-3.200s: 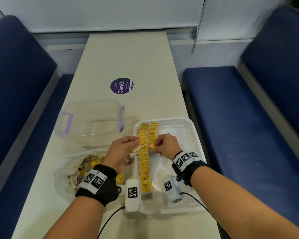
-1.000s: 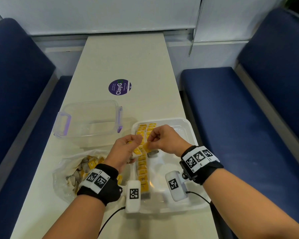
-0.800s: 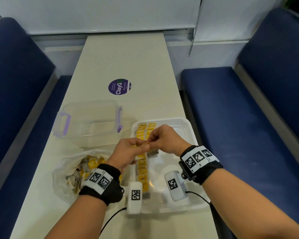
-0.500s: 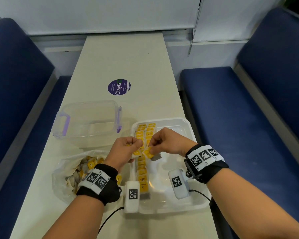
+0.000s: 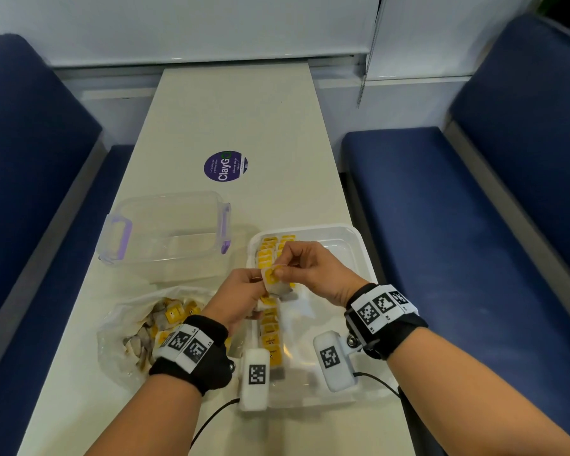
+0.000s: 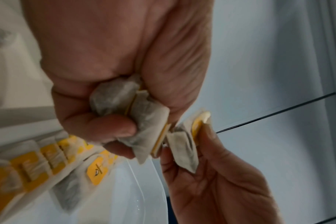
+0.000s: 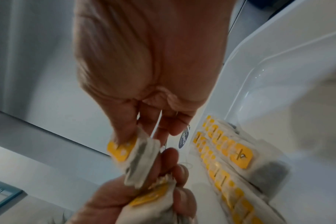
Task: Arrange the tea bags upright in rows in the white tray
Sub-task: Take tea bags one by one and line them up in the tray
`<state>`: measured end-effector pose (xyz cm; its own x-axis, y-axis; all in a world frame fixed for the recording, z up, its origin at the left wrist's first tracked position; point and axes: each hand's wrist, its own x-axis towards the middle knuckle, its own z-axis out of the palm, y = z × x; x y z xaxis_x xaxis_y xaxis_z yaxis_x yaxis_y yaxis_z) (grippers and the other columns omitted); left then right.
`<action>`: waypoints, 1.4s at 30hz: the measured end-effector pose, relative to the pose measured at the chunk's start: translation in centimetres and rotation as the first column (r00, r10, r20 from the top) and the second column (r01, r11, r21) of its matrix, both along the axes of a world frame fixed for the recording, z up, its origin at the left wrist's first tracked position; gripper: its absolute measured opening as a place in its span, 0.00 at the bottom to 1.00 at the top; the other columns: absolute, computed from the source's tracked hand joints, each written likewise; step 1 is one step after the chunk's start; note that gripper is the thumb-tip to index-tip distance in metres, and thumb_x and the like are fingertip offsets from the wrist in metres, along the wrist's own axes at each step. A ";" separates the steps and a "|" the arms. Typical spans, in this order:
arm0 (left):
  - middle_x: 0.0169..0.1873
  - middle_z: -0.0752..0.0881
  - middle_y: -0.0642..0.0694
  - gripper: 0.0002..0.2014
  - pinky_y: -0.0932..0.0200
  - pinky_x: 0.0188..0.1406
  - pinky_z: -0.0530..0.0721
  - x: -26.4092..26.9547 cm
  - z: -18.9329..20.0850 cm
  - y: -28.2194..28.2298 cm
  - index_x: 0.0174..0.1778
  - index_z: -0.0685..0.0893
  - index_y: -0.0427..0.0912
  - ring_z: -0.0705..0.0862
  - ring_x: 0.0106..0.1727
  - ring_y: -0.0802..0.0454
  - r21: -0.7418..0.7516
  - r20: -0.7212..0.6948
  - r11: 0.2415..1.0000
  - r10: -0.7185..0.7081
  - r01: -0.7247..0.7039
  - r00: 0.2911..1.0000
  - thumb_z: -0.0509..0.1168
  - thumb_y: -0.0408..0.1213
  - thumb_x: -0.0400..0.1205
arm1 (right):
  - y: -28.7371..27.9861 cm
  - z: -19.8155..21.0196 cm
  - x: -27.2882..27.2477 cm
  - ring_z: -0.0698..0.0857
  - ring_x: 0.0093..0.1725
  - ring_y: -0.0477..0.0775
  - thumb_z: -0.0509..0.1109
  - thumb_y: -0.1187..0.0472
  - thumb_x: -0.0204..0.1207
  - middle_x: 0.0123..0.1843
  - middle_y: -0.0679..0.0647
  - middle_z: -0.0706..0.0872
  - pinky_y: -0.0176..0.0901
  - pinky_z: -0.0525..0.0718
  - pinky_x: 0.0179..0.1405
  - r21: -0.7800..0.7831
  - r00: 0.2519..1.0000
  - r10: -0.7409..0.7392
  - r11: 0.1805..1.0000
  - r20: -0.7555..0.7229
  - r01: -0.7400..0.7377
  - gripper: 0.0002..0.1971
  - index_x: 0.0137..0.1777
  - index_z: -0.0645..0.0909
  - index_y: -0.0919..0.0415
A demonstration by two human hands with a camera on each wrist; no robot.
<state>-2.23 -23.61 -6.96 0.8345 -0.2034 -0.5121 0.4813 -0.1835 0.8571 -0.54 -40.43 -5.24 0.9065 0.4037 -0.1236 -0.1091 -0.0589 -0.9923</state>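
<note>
The white tray (image 5: 359,255) holds two rows of upright tea bags (image 5: 269,255) with yellow tags along its left side; the right row is shorter. Above them my left hand (image 5: 254,286) grips a small bunch of tea bags (image 6: 125,103) in its curled fingers. My right hand (image 5: 282,269) pinches a single tea bag (image 5: 270,278) by its yellow tag, right against that bunch. The left wrist view shows this single bag (image 6: 184,145) between my right hand's (image 6: 220,181) thumb and fingers. The rows (image 7: 220,151) lie below and to the right in the right wrist view.
A clear plastic bag (image 5: 129,340) with several loose tea bags lies left of the tray. Behind it stands a clear container (image 5: 168,232) with purple latches. A purple round sticker (image 5: 226,166) marks the table further back. Blue benches (image 5: 474,225) flank the narrow table.
My right hand has risen from the tray's second row to my left hand. Over the last second both hands stayed together above the rows, the right pinching one bag at the bunch.
</note>
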 end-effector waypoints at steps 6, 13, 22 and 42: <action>0.33 0.81 0.47 0.16 0.58 0.31 0.76 0.3 0.0 0.6 0.39 0.90 0.47 0.76 0.32 0.51 -0.060 -0.008 0.982 0.181 -0.181 0.983 0.70 0.57 0.80 | 0.4 -1.8 0.0 0.80 0.33 0.59 0.72 0.71 0.75 0.31 0.63 0.79 0.45 0.81 0.33 -0.080 0.954 -0.299 0.951 -0.007 0.298 0.12 0.40 0.74 0.56; 0.37 0.81 0.48 0.08 0.58 0.33 0.78 0.4 -0.1 0.3 0.43 0.85 0.41 0.75 0.38 0.51 0.039 0.092 0.984 0.170 -0.174 0.981 0.76 0.41 0.78 | 0.1 -1.5 -0.2 0.86 0.34 0.48 0.78 0.73 0.68 0.34 0.54 0.86 0.36 0.85 0.39 -0.183 0.984 -0.177 0.967 0.011 0.176 0.09 0.38 0.81 0.61; 0.32 0.79 0.50 0.02 0.62 0.27 0.75 0.5 -0.2 0.6 0.46 0.88 0.43 0.70 0.29 0.54 0.072 0.042 0.976 0.201 -0.204 0.979 0.73 0.36 0.80 | -0.9 -4.4 0.5 0.79 0.33 0.45 0.81 0.71 0.63 0.31 0.47 0.79 0.44 0.87 0.44 -0.602 0.991 -0.121 0.796 -0.055 0.063 0.10 0.38 0.84 0.58; 0.35 0.87 0.44 0.11 0.60 0.27 0.74 0.8 0.7 0.4 0.54 0.82 0.49 0.76 0.29 0.49 -0.177 -0.193 0.907 0.349 -0.382 0.917 0.63 0.52 0.84 | 0.5 -6.4 0.9 0.77 0.38 0.48 0.82 0.61 0.64 0.39 0.49 0.78 0.34 0.72 0.33 -0.720 0.994 -0.110 0.689 0.017 0.088 0.10 0.40 0.83 0.55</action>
